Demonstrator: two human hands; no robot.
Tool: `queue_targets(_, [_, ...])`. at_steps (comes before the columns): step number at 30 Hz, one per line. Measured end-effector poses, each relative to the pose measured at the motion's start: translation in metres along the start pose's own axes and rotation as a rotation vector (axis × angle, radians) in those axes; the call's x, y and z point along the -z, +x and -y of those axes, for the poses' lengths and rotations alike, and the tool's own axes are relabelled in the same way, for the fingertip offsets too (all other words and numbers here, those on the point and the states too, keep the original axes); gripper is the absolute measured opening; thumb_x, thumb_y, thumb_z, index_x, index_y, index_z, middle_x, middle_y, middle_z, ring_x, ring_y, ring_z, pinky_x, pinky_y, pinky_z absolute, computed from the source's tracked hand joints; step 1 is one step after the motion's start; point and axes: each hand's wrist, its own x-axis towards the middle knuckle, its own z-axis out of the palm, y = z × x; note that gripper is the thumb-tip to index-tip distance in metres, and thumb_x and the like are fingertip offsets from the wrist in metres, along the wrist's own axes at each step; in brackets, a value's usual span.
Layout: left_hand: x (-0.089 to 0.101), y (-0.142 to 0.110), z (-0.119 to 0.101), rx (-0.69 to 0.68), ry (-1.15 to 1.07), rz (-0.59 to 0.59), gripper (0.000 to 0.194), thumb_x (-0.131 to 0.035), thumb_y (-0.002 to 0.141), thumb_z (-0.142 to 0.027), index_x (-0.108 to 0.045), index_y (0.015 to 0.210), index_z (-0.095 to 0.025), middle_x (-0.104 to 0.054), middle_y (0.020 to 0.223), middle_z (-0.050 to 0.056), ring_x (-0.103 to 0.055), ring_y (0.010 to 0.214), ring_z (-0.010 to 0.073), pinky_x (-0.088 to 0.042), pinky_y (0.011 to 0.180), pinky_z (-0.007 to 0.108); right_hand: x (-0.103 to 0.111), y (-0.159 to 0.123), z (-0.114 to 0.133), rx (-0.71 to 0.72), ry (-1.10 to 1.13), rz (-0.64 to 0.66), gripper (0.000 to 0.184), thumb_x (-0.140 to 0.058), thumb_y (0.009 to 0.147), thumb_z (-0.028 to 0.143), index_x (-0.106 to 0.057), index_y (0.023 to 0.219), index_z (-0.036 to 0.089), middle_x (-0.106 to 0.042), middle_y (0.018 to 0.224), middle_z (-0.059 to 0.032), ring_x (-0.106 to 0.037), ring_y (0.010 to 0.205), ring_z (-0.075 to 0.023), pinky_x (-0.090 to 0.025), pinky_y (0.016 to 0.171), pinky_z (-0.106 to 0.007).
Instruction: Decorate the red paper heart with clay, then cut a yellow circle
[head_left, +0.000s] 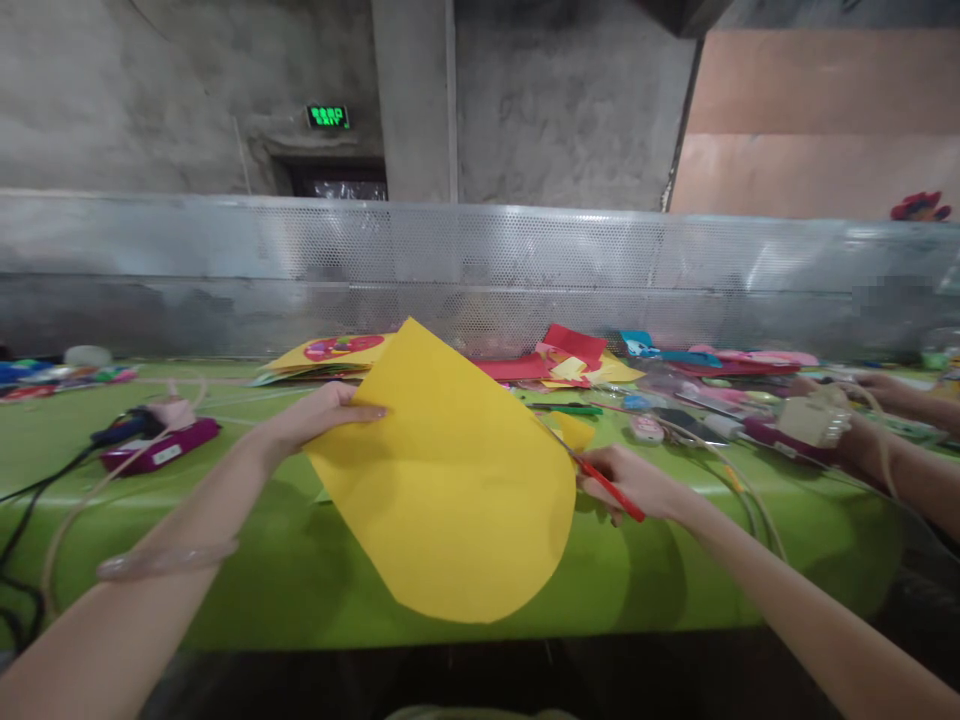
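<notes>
My left hand [319, 418] grips the upper left edge of a large yellow sheet [450, 490] and holds it up over the green table [247, 560]. The sheet's lower edge is rounded. My right hand [634, 482] is closed round red-handled scissors [607, 487] at the sheet's right edge, where the blades meet the paper. A small yellow offcut [576, 430] hangs just behind the scissors. A clear bangle [165, 560] sits on my left forearm.
Coloured paper and felt pieces [570, 360] lie piled along the table's back by a perforated metal wall [480, 260]. A magenta tool [161, 447] with a black cable lies at left. Another person's hands [862, 420] work at right among cords.
</notes>
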Motion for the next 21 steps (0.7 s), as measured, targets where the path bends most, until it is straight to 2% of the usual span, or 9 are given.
queue_targets(6, [-0.001,0.000,-0.002,-0.026,0.031,0.038,0.034,-0.068,0.069,-0.037,-0.064,0.094,-0.015,-0.070,0.086,0.004,-0.066,0.071,0.0199,-0.053,0.062,0.026,0.001,-0.001,0.008,0.031,-0.004,0.013,0.025,-0.049,0.075,0.035,-0.057,0.080,0.011,-0.055,0.059,-0.0008,-0.055,0.044,-0.0099,-0.043,0.039,-0.018])
queue_targets(14, [-0.002,-0.005,-0.007,-0.007,-0.003,-0.002,0.035,-0.070,0.064,-0.038,-0.064,0.090,-0.014,-0.071,0.080,0.004,-0.066,0.064,0.0183,-0.052,0.060,0.024,-0.002,-0.002,-0.002,0.018,0.021,0.019,0.020,-0.047,0.076,0.032,-0.049,0.070,0.013,-0.049,0.056,0.0017,-0.054,0.043,-0.0107,-0.043,0.039,-0.020])
queue_targets(21, [-0.002,-0.004,-0.005,0.017,-0.030,0.013,0.039,-0.070,0.064,-0.038,-0.064,0.094,-0.014,-0.071,0.084,0.006,-0.066,0.067,0.0210,-0.053,0.059,0.027,-0.003,-0.004,0.000,0.083,-0.019,0.012,0.021,-0.047,0.075,0.031,-0.054,0.071,0.012,-0.055,0.062,-0.0012,-0.054,0.046,-0.0112,-0.044,0.041,-0.021])
